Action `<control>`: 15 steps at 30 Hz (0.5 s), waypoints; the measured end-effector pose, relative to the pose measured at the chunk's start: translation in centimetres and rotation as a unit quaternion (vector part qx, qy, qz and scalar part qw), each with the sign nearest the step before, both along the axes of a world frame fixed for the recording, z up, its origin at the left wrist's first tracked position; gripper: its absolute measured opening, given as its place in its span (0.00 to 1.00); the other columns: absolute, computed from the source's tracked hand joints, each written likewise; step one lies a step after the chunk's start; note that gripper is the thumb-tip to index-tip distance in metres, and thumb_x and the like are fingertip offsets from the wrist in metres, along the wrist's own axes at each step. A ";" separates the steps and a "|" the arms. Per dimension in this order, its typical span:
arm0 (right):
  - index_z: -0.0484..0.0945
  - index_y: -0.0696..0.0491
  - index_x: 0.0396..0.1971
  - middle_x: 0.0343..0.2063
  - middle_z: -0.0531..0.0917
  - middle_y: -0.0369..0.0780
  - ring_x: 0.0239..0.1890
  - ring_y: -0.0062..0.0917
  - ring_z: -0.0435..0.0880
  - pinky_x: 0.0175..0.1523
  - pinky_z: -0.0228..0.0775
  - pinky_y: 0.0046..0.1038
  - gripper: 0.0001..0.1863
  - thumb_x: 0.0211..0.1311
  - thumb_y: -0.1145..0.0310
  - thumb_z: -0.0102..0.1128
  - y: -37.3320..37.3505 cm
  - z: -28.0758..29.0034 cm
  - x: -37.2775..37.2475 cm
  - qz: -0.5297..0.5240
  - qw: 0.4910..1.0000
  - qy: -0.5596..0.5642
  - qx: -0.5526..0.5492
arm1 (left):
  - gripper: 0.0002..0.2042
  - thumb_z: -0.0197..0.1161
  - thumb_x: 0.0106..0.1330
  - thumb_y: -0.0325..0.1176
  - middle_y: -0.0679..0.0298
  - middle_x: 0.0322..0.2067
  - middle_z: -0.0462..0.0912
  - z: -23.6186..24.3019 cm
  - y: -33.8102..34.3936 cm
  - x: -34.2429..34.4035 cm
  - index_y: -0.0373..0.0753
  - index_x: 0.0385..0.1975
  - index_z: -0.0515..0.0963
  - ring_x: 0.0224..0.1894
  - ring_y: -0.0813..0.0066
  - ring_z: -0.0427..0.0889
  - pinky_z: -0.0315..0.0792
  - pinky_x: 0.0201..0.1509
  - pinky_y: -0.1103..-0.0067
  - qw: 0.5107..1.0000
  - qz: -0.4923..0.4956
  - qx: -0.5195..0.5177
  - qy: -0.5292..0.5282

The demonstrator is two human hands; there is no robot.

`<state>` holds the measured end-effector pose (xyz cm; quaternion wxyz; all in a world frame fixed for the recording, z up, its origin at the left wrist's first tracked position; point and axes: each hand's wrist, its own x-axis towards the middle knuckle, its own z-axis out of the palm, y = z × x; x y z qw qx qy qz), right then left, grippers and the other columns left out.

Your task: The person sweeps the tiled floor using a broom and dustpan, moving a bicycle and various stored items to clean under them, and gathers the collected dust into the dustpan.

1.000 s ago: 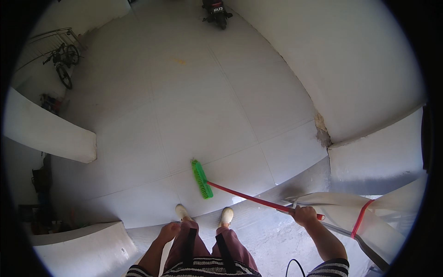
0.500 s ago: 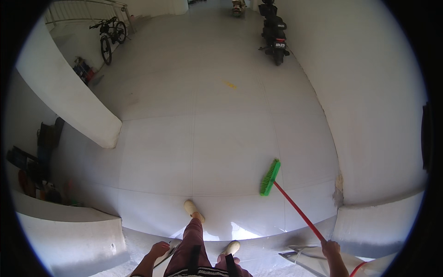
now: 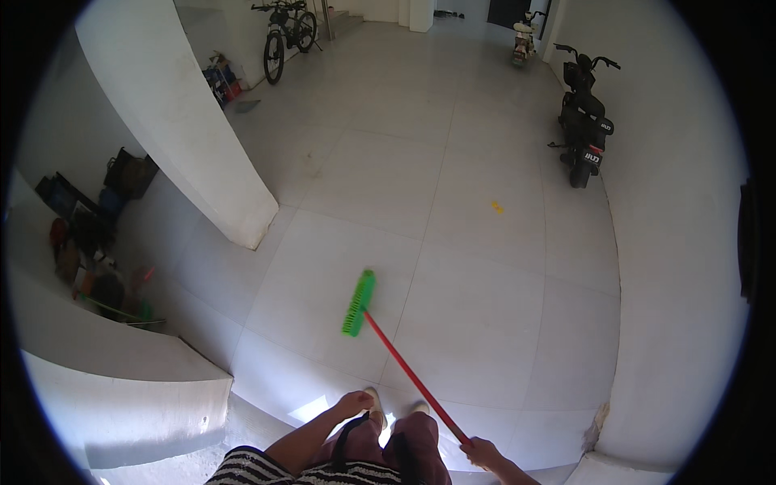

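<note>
- Red and thin, the long straight handle of a push broom [image 3: 412, 376] is gripped near its top end by the person's right hand [image 3: 483, 451], fingers wrapped around it, at the lower edge of the view.
- The handle slants up and to the left from that hand to a bright green plastic brush head [image 3: 359, 303], which rests on the pale grey tiled floor [image 3: 477, 283] ahead of the person's feet.
- The left hand [image 3: 356, 402] hangs in front of the body, apart from the broom; it holds nothing that can be seen, and the curl of its fingers cannot be told.
- Two light-coloured shoes [image 3: 374, 400] show just beyond the hands.
- A small yellow scrap [image 3: 497, 208] lies on the floor well beyond the brush head.
- A thick white pillar [image 3: 182, 121] stands to the left.
- A black scooter [image 3: 584, 121] is parked by the right wall.
- A dark bicycle [image 3: 283, 36] leans far off at the upper left.
</note>
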<state>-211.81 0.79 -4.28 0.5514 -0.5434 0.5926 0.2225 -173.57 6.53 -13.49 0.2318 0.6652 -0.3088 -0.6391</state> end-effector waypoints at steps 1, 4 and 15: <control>0.71 0.56 0.26 0.14 0.72 0.37 0.14 0.21 0.71 0.20 0.64 0.23 0.17 0.54 0.55 0.51 -2.6 0.3 3.5 0.007 1.000 -0.018 0.017 | 0.18 0.57 0.55 0.47 0.62 0.30 0.77 0.6 -2.5 -0.8 0.38 0.35 0.73 0.36 0.75 0.76 0.70 0.40 0.78 0.987 0.080 0.056 0.131; 0.71 0.58 0.28 0.16 0.75 0.38 0.15 0.23 0.73 0.21 0.66 0.25 0.17 0.53 0.56 0.52 -7.6 -4.3 11.5 0.070 0.995 -0.069 -0.022 | 0.21 0.54 0.56 0.52 0.63 0.38 0.75 0.9 -10.6 -1.8 0.39 0.37 0.70 0.42 0.72 0.74 0.67 0.45 0.73 0.967 0.126 0.145 0.167; 0.66 0.56 0.38 0.18 0.69 0.35 0.13 0.18 0.64 0.16 0.58 0.17 0.11 0.55 0.71 0.51 -28.2 -5.6 23.3 -0.363 0.828 -0.290 0.312 | 0.12 0.55 0.47 0.34 0.57 0.10 0.72 -10.5 -32.8 2.2 0.31 0.09 0.70 0.12 0.71 0.74 0.66 0.10 0.77 0.984 0.107 0.136 -0.035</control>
